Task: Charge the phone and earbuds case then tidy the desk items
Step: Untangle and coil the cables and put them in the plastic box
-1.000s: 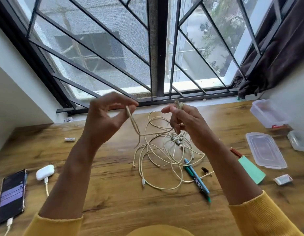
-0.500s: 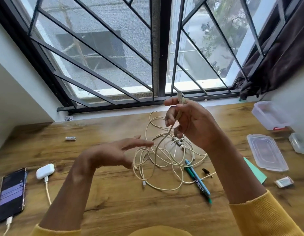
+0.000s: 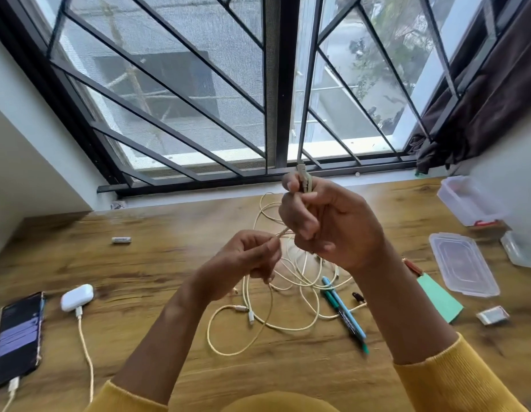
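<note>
A tangle of cream cables [image 3: 291, 292] lies on the wooden desk [image 3: 139, 269] in the middle. My right hand [image 3: 329, 224] is raised above it, fingers closed on a folded bunch of cable with a plug end sticking up. My left hand [image 3: 246, 263] sits just below and left, pinching the same cable strand between thumb and fingers. At the far left a dark phone [image 3: 17, 337] lies with a cable plugged into its near end. Beside it a white earbuds case [image 3: 77, 297] has a cream cable plugged in.
Two pens [image 3: 344, 313] lie right of the tangle, with a green note pad [image 3: 439, 298] and a small box [image 3: 493, 315] further right. A clear lid [image 3: 463, 263] and clear containers [image 3: 469, 200] sit at the right edge. A small battery [image 3: 121, 240] lies at back left.
My left hand let go of the cable, dropped with fingers spread, then rose and closed on the strand just under my right hand. My right hand kept its hold.
</note>
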A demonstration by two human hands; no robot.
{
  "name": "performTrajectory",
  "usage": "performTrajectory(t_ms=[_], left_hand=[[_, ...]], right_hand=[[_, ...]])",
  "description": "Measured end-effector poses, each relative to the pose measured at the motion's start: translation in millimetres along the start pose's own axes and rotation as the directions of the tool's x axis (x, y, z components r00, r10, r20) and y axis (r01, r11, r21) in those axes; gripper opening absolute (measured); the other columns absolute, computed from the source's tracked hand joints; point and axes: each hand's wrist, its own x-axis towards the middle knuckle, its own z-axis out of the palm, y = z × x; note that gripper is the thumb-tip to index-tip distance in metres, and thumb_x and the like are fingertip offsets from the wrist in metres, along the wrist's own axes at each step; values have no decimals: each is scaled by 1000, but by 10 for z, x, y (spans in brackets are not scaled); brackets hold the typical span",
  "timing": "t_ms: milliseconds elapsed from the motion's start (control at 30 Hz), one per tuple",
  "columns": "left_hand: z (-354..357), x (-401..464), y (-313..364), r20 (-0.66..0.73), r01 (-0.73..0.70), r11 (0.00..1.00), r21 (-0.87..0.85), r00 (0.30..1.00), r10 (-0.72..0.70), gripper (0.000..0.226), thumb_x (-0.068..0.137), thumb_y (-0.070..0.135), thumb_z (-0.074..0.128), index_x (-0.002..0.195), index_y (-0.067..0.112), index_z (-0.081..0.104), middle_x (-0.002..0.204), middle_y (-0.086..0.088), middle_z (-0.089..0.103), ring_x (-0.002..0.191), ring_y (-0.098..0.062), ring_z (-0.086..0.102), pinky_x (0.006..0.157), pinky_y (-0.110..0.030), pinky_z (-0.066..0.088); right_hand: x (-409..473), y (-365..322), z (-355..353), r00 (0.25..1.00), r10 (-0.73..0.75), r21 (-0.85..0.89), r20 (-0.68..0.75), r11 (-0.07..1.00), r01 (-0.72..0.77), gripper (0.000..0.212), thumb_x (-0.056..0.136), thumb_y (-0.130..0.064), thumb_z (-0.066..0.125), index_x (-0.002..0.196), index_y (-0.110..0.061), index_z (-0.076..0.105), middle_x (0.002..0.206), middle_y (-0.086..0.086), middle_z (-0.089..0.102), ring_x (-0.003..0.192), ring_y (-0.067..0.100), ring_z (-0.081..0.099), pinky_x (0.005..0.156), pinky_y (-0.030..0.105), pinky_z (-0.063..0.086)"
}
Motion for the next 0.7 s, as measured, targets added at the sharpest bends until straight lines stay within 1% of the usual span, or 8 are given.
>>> performTrajectory(t_ms=[100, 167, 267, 367, 433, 500, 600, 700], left_hand=[[-170, -41, 51, 0, 22, 997, -68, 1000, -22, 58, 90, 61, 74, 68, 10, 57, 57, 1, 41, 58, -25, 41, 65, -41, 35], [-255, -32, 107, -58, 34, 999, 31, 998, -32, 59, 87, 67, 73, 64, 14, 62, 54, 5, 45, 58, -22, 41, 62, -39, 32], [-330, 8, 283, -140, 2, 972, 236, 990, 33, 69, 88, 61, 74, 63, -2, 59, 54, 1, 52, 51, -15, 40, 53, -23, 31], [-402, 33, 523, -116, 7, 901, 433, 992, 48, 43, 91, 49, 69, 64, 16, 70, 56, -4, 60, 49, -12, 46, 50, -20, 37], [-462, 20, 642, -89, 44, 832, 553, 996, 6, 42, 93, 55, 71, 72, 19, 78, 60, -18, 61, 50, -28, 44, 49, -30, 39], [-499, -10, 708, -69, 76, 778, 623, 997, -43, 37, 96, 52, 72, 83, 19, 82, 59, -18, 53, 52, -30, 40, 51, -37, 37], [-489, -23, 712, -54, 53, 742, 668, 998, -22, 19, 99, 32, 71, 98, 17, 83, 59, -1, 50, 53, -18, 46, 50, -35, 43], [-442, -35, 634, -104, 14, 784, 621, 992, 65, 18, 103, 15, 66, 114, 11, 79, 59, 5, 54, 54, -14, 51, 51, -34, 51]], right_hand=[[-33, -24, -5, 986, 113, -3, 121, 994, -113, 10, 96, -11, 44, 100, -6, 52, 53, 6, 42, 50, 20, 22, 31, 23, 17], [-70, 0, -4, 957, 216, -90, 193, 975, -202, 14, 98, -19, 52, 95, -6, 56, 49, 4, 37, 45, 20, 22, 32, 27, 12], [-104, 52, 38, 881, 400, -301, 251, 898, -322, 20, 99, -22, 52, 93, -5, 60, 53, 9, 42, 37, 18, 26, 31, 30, 15], [-120, 73, 101, 826, 545, -578, 144, 724, -377, 20, 104, -11, 42, 98, -1, 58, 60, 15, 43, 38, 16, 34, 32, 30, 21], [-125, 101, 111, 816, 576, -727, -42, 543, -420, 21, 109, -12, 44, 98, -1, 59, 60, 11, 46, 43, 15, 36, 36, 29, 25], [-111, 167, 99, 806, 542, -795, -238, 368, -483, 23, 111, -17, 46, 95, -8, 58, 63, 2, 50, 47, 13, 37, 40, 26, 28], [-42, 267, 49, 827, 367, -806, -426, 263, -531, 29, 112, -22, 46, 84, -18, 53, 65, -3, 51, 49, 7, 39, 47, 23, 33], [-8, 278, -7, 859, 143, -847, -492, 150, -510, 24, 110, -24, 48, 91, -10, 51, 79, 2, 53, 66, 13, 47, 66, 40, 42]])
